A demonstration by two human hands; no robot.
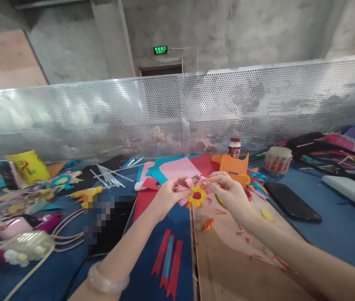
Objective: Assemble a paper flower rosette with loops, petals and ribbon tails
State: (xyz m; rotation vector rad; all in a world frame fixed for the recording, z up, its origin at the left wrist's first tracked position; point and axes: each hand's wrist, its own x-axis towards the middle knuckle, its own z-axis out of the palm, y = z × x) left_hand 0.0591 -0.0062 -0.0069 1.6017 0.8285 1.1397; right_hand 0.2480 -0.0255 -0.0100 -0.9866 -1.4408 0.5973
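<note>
- Bracelet (pixel 108 281), pale and translucent, sits on the left wrist at the near edge of the view; both bare forearms reach away from it toward the middle of the scene.
- Red and teal paper strips (pixel 168 259) lie loose on the blue worktop (pixel 337 234), just left of a brown board (pixel 227 259) littered with small offcuts, among them an orange scrap (pixel 208 225).
- Left hand (pixel 168 194): closed in a pinch on the left side of the paper flower (pixel 196 195).
- Right hand (pixel 229 192): fingertips closed on a pink loop at the flower's upper right edge.
- Position: the flower is held in the air between both hands, above the far end of the board, touching neither board nor worktop.
- Appearance: red centre, yellow fringed ring around it, pink looped petals outside that, a trace of orange at the lower left.
- Progress (judgement): centre and yellow ring look finished. Pink loops show at the top, left and lower right; whether the ring of petals closes under the fingers cannot be told, so the outer layer reads as partly done.
- Far of the hands: coloured paper sheets (pixel 177 167), a glue bottle (pixel 234 146), a perforated metal screen (pixel 177 113).
- Right: a black phone (pixel 292 202) lies flat.
</note>
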